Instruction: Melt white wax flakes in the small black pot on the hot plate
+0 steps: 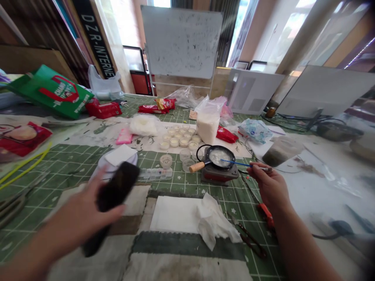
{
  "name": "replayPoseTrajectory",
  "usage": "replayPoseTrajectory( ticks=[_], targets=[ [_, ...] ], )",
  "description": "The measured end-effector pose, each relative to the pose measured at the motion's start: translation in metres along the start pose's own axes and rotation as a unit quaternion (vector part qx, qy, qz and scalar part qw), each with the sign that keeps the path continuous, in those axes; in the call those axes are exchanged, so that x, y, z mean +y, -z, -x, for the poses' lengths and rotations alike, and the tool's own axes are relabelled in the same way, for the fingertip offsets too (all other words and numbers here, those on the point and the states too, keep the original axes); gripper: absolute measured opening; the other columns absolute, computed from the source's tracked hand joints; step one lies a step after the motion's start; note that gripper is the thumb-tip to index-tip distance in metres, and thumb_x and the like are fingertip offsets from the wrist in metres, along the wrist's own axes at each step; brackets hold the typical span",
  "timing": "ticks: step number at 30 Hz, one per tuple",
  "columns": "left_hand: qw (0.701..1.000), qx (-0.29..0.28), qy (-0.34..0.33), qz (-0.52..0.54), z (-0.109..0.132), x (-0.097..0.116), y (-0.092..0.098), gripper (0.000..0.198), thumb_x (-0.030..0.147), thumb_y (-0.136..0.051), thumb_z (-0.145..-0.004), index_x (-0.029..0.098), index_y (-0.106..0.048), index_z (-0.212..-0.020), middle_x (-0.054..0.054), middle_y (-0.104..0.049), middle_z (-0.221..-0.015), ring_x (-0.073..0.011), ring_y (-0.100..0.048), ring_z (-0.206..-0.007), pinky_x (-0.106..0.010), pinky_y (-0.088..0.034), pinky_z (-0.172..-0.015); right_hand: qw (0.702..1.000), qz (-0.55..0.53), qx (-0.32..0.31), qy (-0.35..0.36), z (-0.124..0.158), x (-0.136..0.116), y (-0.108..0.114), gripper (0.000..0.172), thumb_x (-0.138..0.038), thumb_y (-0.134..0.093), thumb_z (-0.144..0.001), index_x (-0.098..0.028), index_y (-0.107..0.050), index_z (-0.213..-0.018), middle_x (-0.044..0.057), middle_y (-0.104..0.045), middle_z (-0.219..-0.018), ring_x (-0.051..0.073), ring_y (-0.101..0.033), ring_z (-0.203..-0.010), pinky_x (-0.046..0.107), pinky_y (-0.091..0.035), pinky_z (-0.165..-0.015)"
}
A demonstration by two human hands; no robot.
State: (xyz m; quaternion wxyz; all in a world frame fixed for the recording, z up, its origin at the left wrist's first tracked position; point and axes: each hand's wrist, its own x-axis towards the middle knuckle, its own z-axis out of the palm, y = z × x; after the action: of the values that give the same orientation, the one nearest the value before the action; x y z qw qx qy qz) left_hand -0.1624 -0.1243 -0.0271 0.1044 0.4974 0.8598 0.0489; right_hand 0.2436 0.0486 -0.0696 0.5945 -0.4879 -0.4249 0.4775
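Paper towel (215,220) lies in front of the small pan (218,157), within easy reach. The right hand (268,185), well apart from the left hand (79,210), grips a thin blue stick (236,164) reaching into the pan; the left hand, left of the pan, clasps a blurred dark object (117,186). The pan sits on a small burner (219,175), with white-filled cups (175,141) behind it.

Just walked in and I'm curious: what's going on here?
A person's right hand holds a blue stick reaching toward a small pan of white liquid on a burner. Their left hand grips a blurred dark object. Small cups with white contents stand nearby.
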Motion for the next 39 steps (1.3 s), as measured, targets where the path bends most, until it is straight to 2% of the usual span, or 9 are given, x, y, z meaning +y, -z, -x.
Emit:
replayPoseTrajectory(
  ticks=[3,4,6,8,12,18,24,29,39],
  targets=[
    [0.990,-0.056,-0.133,-0.008,0.021,0.076,-0.033,0.094,0.045,-0.055,-0.064,0.015,-0.013,-0.142,-0.011,-0.060,-0.109,-0.0283,-0.056,-0.100,-0.034,-0.040,-0.084,1.000,-0.003,0.007,0.005,0.003,0.000,0.002,0.024,-0.031,-0.077,-0.061,-0.019,-0.068,-0.080,-0.001,-0.068,-0.068,0.009,-0.061,-0.064,0.022,-0.048,-0.066],
    [0.986,-0.060,-0.150,-0.029,0.025,0.096,-0.044,0.093,0.042,-0.055,-0.063,0.012,-0.016,-0.142,-0.014,-0.061,-0.107,-0.0302,-0.055,-0.099,-0.037,-0.039,-0.086,1.000,0.000,0.009,0.009,0.004,0.000,0.003,0.024,-0.032,-0.076,-0.061,-0.020,-0.068,-0.080,-0.001,-0.068,-0.068,0.009,-0.061,-0.064,0.022,-0.048,-0.066],
    [0.981,-0.071,-0.164,-0.069,0.030,0.124,-0.062,0.092,0.043,-0.053,-0.063,0.009,-0.020,-0.142,-0.016,-0.062,-0.098,-0.0323,-0.056,-0.092,-0.043,-0.037,-0.086,1.000,0.012,0.012,0.015,0.006,0.001,0.005,0.025,-0.032,-0.076,-0.062,-0.020,-0.068,-0.082,-0.001,-0.068,-0.069,0.010,-0.061,-0.064,0.023,-0.048,-0.067],
    [0.979,-0.063,-0.161,-0.110,0.031,0.139,-0.074,0.089,0.042,-0.051,-0.065,0.007,-0.022,-0.141,-0.019,-0.061,-0.094,-0.0332,-0.057,-0.087,-0.045,-0.037,-0.082,0.999,0.025,0.014,0.019,0.007,0.002,0.006,0.024,-0.033,-0.075,-0.063,-0.019,-0.068,-0.083,-0.001,-0.068,-0.069,0.010,-0.061,-0.065,0.024,-0.048,-0.069],
    [0.977,-0.057,-0.122,-0.166,0.031,0.148,-0.081,0.089,0.045,-0.051,-0.068,0.005,-0.020,-0.141,-0.023,-0.060,-0.091,-0.0338,-0.058,-0.081,-0.046,-0.040,-0.075,0.999,0.030,0.019,0.026,0.007,0.005,0.005,0.024,-0.033,-0.074,-0.063,-0.019,-0.068,-0.082,-0.001,-0.067,-0.069,0.012,-0.062,-0.066,0.027,-0.049,-0.071],
    [0.979,-0.087,-0.107,-0.153,0.019,0.156,-0.074,0.095,0.057,-0.048,-0.071,0.013,-0.006,-0.144,-0.025,-0.058,-0.097,-0.0333,-0.061,-0.069,-0.041,-0.045,-0.056,0.999,0.043,0.013,0.026,0.003,0.005,-0.001,0.024,-0.033,-0.074,-0.063,-0.020,-0.068,-0.082,-0.001,-0.066,-0.067,0.012,-0.061,-0.065,0.029,-0.049,-0.070],
    [0.973,-0.137,-0.117,-0.144,0.002,0.163,-0.068,0.092,0.049,-0.051,-0.069,0.017,-0.009,-0.144,-0.022,-0.059,-0.096,-0.0350,-0.061,-0.078,-0.045,-0.047,-0.060,0.998,0.045,0.007,0.038,-0.002,0.002,-0.003,0.023,-0.033,-0.073,-0.064,-0.019,-0.068,-0.081,0.000,-0.066,-0.069,0.013,-0.062,-0.066,0.029,-0.049,-0.070],
    [0.973,-0.137,-0.138,-0.123,-0.004,0.161,-0.072,0.089,0.040,-0.054,-0.067,0.012,-0.016,-0.143,-0.023,-0.059,-0.100,-0.0328,-0.061,-0.084,-0.039,-0.047,-0.065,0.999,0.031,0.008,0.029,-0.002,0.003,-0.003,0.020,-0.031,-0.073,-0.065,-0.019,-0.068,-0.082,-0.001,-0.066,-0.068,0.011,-0.061,-0.066,0.027,-0.048,-0.070],
    [0.974,-0.141,-0.128,-0.121,-0.003,0.157,-0.072,0.088,0.048,-0.052,-0.071,0.014,-0.016,-0.143,-0.023,-0.060,-0.104,-0.0323,-0.062,-0.085,-0.036,-0.047,-0.063,0.999,0.027,0.012,0.027,0.001,0.001,-0.007,0.021,-0.031,-0.073,-0.064,-0.018,-0.068,-0.080,-0.001,-0.066,-0.065,0.012,-0.061,-0.065,0.027,-0.048,-0.070]
  ],
)
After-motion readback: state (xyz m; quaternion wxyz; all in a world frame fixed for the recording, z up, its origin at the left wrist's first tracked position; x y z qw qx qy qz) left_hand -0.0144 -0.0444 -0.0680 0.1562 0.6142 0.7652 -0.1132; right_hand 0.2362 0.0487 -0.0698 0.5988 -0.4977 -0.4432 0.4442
